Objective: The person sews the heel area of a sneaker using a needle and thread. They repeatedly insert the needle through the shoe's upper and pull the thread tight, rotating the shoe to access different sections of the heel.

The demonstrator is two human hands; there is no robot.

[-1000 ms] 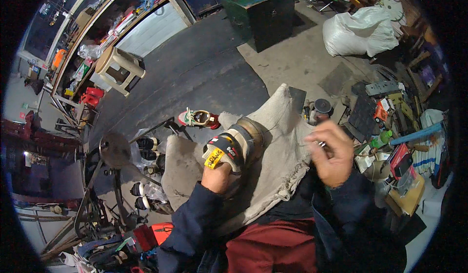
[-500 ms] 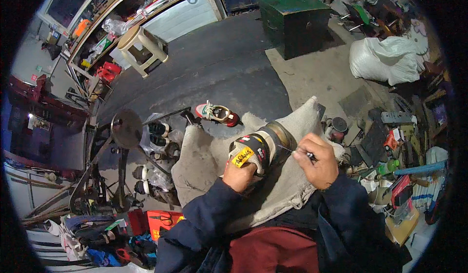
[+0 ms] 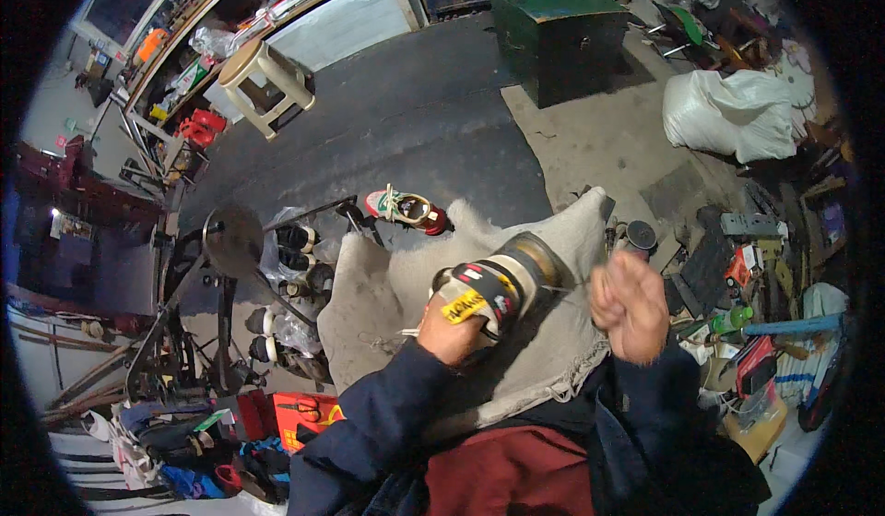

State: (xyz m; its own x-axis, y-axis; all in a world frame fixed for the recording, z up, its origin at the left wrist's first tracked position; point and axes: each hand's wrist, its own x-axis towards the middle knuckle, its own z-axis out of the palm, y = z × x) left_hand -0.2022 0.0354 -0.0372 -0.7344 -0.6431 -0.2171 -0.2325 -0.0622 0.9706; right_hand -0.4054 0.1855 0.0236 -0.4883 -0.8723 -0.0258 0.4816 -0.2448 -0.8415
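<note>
A black and cream shoe with yellow and red patches lies tilted across a pale cloth over my lap. My left hand is closed around one end of it; the fingers are partly hidden by the shoe. The worn sole edge faces away to the upper right. To the right of the shoe, my right hand is closed and smeared by motion. A thin pale thread runs from the shoe's edge to its fingers. Whether a tool is also in that hand cannot be made out.
A red and green shoe rests beyond the cloth. Left stand a metal stand with a round plate and several shoes. Farther off are a stool, a green chest and a white sack. Tools and scraps clutter the right.
My right hand has moved right, away from the shoe, and turned. The dark-handled pointed tool seen in it earlier no longer shows. My left hand still holds the shoe, which has tilted slightly.
</note>
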